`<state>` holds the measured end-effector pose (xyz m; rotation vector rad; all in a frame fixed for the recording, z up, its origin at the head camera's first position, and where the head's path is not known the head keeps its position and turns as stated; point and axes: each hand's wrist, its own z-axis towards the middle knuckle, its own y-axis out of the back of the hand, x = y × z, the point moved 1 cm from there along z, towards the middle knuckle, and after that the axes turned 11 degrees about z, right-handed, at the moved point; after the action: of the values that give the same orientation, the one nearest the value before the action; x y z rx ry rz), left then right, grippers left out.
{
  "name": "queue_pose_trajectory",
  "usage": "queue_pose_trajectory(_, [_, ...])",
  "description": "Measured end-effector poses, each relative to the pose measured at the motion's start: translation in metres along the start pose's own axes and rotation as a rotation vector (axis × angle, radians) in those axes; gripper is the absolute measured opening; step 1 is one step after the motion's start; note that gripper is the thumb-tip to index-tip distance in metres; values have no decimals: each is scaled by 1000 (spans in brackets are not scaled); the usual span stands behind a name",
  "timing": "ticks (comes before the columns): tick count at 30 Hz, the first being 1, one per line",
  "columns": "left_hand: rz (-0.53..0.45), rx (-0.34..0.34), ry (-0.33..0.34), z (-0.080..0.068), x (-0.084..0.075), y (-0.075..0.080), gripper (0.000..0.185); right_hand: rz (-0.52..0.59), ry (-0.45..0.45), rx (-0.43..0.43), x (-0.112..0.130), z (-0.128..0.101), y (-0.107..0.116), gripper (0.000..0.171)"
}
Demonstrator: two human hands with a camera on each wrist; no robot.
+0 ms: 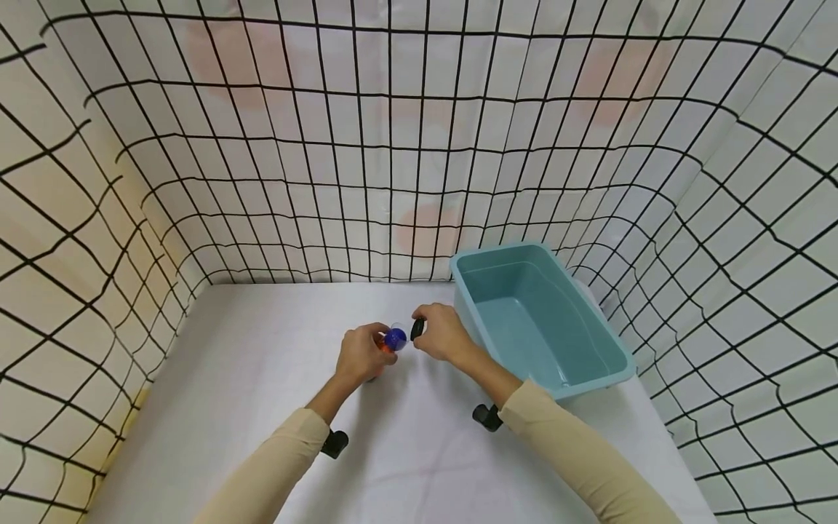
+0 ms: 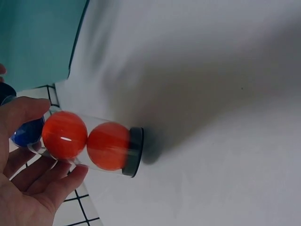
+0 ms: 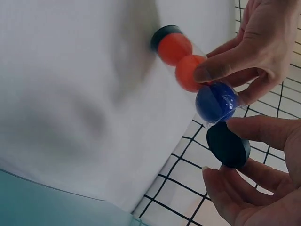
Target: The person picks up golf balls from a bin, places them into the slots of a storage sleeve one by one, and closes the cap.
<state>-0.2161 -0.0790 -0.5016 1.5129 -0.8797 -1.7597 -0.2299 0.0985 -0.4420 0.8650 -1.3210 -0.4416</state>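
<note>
My left hand (image 1: 359, 355) grips a clear plastic tube (image 2: 91, 143) that holds two orange balls (image 2: 64, 134) and a blue ball (image 3: 215, 102) at its open end. The tube's other end has a black cap (image 2: 133, 151) and hangs just above the white table. My right hand (image 1: 441, 332) pinches a second black cap (image 3: 227, 145) between thumb and fingers, a short way off the tube's open end. In the head view the blue ball (image 1: 396, 338) shows between both hands.
A teal plastic bin (image 1: 604, 342) stands empty on the table right of my hands. White grid-patterned curtains (image 1: 366, 167) close off the back and both sides. The white table (image 1: 262, 378) spreads to the left and front.
</note>
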Motion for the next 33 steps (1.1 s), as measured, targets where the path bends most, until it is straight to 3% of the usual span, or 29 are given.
queue_pose_trajectory(11, [-2,45,2,-1,3,-1,44,34,-38,48,6,8,-6,40])
queue_pose_trajectory(22, [-32,115,13,1,4,4,43,244,-102,70,0,14,-16,38])
queue_pose_trajectory(33, [-27,124,15,-2,5,6,41,305,-110,115,0,12,-16,40])
